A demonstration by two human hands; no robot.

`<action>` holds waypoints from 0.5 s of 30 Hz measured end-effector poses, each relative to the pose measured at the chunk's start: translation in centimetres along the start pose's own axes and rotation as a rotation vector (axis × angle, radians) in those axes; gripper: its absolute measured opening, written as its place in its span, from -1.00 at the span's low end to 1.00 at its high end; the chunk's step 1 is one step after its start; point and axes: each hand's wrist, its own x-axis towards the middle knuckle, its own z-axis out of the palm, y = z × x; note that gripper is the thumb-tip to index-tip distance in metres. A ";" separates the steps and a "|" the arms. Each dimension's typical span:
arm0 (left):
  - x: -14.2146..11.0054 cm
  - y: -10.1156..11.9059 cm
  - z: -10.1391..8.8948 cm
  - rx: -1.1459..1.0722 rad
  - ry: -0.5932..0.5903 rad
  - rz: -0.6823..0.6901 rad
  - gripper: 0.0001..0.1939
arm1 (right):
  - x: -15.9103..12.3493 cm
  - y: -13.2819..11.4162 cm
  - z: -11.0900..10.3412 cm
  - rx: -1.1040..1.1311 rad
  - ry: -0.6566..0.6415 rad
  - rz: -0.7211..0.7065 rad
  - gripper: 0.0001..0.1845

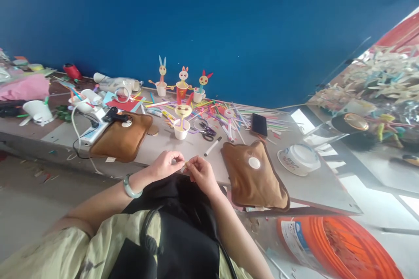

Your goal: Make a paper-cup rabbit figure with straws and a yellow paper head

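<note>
At the table's front edge my left hand (pixel 167 165) and my right hand (pixel 200 171) meet, fingertips pinched together. Whatever sits between them is too small to name. Just beyond stands a white paper cup (pixel 181 130) holding a yellow face figure (pixel 183 111). A black-and-white marker (pixel 213 146) lies close to my right hand, with dark-handled scissors (pixel 207 129) behind it. Farther back are three cups with rabbit-like faces: one with blue ears (pixel 163 69), one with a white face (pixel 183 74), one with red ears (pixel 203 80).
Brown hot-water bags lie left (pixel 126 139) and right (pixel 252 178). A phone (pixel 259 125), coloured sticks (pixel 242 115) and a white bowl (pixel 298 159) are on the right. A power strip (pixel 95 130) with cables is at left. An orange bucket (pixel 307 237) stands below the table.
</note>
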 end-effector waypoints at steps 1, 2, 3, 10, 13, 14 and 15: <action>-0.4 -0.3 -0.4 -0.013 0.006 -0.006 -0.84 | 0.1 0.0 0.6 -0.013 -0.004 -0.001 -0.70; -0.9 -0.7 -0.8 -0.027 0.012 -0.012 -0.84 | 0.2 0.1 1.3 -0.029 -0.009 -0.003 -0.69; -1.4 -1.0 -1.2 -0.035 0.017 -0.015 -0.84 | 0.3 0.1 2.0 -0.046 -0.013 -0.004 -0.69; -2.6 -2.3 -6.5 0.120 0.013 0.051 -0.82 | 2.0 -0.4 5.5 -0.088 -0.035 -0.042 -0.70; -0.5 -2.3 -11.2 0.278 0.039 0.158 -0.77 | 2.9 -0.7 5.4 -0.165 0.007 -0.078 -0.74; 0.7 -2.4 -12.9 0.333 0.071 0.186 -0.77 | 3.1 -0.7 5.3 -0.199 0.015 -0.087 -0.75; 2.1 -2.6 -14.5 0.394 0.090 0.189 -0.77 | 3.3 -0.7 5.1 -0.232 0.018 -0.094 -0.77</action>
